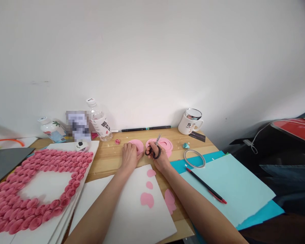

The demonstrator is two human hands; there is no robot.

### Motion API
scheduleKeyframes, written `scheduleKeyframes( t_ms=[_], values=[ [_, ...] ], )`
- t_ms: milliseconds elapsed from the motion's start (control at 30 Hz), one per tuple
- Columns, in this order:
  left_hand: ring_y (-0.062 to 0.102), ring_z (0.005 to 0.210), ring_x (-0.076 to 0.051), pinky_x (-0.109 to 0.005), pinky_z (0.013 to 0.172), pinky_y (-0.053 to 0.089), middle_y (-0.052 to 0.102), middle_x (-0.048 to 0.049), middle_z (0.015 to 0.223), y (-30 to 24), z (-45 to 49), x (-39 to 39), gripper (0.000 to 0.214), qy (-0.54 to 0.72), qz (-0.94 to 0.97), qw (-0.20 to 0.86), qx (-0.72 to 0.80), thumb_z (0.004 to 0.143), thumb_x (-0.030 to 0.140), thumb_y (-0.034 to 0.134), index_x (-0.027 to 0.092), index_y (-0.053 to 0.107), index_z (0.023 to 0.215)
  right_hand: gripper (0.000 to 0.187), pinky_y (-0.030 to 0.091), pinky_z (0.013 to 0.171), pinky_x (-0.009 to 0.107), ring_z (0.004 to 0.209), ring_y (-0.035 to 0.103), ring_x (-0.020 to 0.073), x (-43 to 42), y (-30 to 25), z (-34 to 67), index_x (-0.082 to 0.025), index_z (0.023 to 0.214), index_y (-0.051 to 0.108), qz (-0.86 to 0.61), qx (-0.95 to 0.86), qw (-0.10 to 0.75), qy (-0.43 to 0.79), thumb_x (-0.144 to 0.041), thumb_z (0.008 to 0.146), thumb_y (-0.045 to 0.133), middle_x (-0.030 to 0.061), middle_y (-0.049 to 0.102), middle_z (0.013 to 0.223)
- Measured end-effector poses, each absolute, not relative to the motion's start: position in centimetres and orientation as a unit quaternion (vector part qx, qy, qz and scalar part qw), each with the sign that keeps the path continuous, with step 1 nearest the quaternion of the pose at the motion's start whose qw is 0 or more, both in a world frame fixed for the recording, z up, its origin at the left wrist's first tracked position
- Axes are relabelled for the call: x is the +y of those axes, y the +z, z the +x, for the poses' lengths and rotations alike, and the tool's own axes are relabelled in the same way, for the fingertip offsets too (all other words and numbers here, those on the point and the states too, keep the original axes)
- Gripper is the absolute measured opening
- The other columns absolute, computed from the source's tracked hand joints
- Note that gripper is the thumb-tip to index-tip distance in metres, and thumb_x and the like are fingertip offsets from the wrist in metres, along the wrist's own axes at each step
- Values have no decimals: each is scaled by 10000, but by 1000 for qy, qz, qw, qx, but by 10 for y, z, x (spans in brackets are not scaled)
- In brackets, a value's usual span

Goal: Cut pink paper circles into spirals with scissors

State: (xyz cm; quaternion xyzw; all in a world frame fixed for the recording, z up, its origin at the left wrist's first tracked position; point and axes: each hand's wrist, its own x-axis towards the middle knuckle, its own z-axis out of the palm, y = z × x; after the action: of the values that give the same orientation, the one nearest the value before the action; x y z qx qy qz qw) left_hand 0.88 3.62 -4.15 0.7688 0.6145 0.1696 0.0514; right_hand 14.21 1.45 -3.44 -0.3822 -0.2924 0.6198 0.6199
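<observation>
My right hand [159,158] holds small scissors [157,152] with black handles, a finger and thumb about the loops and the metal blades pointing up. My left hand [129,154] has its fingers curled at a round pink paper disc [137,144] on the wooden table, the thumb along its near edge. Beyond the scissors lie pink paper rings [167,144], one inside another. Under my left forearm is a white sheet [132,217] with pink paper scraps [147,200] on it. Another pink scrap [169,200] lies by its right edge.
At left, a white board [48,184] bears rows of pink paper rosettes. Bottles [99,123] stand near the wall, and a white mug [190,122] stands back right. A tape ring [194,158], a black-and-red pen [205,184] and blue paper sheets [241,186] lie at right.
</observation>
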Motion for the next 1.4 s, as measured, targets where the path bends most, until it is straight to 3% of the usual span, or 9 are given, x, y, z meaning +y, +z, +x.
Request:
scheduleKeyframes(
  t_ms=[700, 833, 1000, 1067, 1133, 1233, 1400],
  values=[
    [508, 903, -284, -393, 799, 386, 602, -124, 854, -34, 14, 32, 229, 181, 754, 48, 630, 760, 359, 592, 139, 652, 786, 313, 367, 399, 200, 528, 517, 107, 14, -33, 141, -159, 685, 554, -389, -291, 613, 622, -431, 670, 708, 5, 564, 612],
    [538, 857, -275, -369, 775, 391, 630, -125, 796, -35, 12, 36, 203, 231, 739, 77, 628, 735, 337, 599, 150, 648, 674, 291, 366, 407, 200, 531, 517, 105, 14, -32, 142, -165, 701, 547, -395, -291, 609, 623, -418, 686, 689, 1, 561, 615],
    [511, 571, -179, -293, 577, 354, 561, -45, 526, -14, 7, 35, 265, 276, 720, 114, 627, 740, 216, 522, 182, 541, 477, 260, 359, 411, 195, 532, 518, 104, 15, -35, 144, -172, 719, 549, -392, -300, 605, 625, -407, 709, 660, -8, 554, 605],
    [505, 558, -162, -281, 557, 347, 575, -36, 560, 6, 6, 28, 273, 316, 698, 106, 634, 780, 242, 479, 183, 552, 524, 251, 358, 415, 195, 535, 520, 104, 15, -36, 145, -174, 722, 550, -390, -305, 605, 623, -397, 708, 664, -7, 556, 604],
    [538, 624, -151, -264, 597, 388, 613, -36, 664, 28, 7, 19, 194, 483, 639, 91, 591, 780, 253, 501, 177, 587, 624, 251, 369, 425, 199, 543, 529, 108, 14, -37, 146, -177, 740, 553, -387, -314, 611, 615, -393, 700, 674, -2, 573, 618],
    [557, 594, -121, -239, 584, 428, 638, -28, 722, 47, 12, 10, 169, 608, 577, 177, 516, 778, 292, 532, 173, 599, 677, 283, 416, 464, 216, 595, 567, 127, 11, -36, 145, -182, 783, 555, -375, -328, 613, 613, -413, 686, 685, 27, 632, 702],
    [614, 560, -140, -261, 625, 485, 650, -15, 564, 25, 16, 14, 149, 565, 510, 373, 531, 707, 293, 611, 148, 641, 696, 292, 450, 523, 231, 627, 573, 130, 10, -35, 144, -167, 781, 571, -365, -334, 623, 606, -384, 656, 721, 22, 618, 693]
  ],
)
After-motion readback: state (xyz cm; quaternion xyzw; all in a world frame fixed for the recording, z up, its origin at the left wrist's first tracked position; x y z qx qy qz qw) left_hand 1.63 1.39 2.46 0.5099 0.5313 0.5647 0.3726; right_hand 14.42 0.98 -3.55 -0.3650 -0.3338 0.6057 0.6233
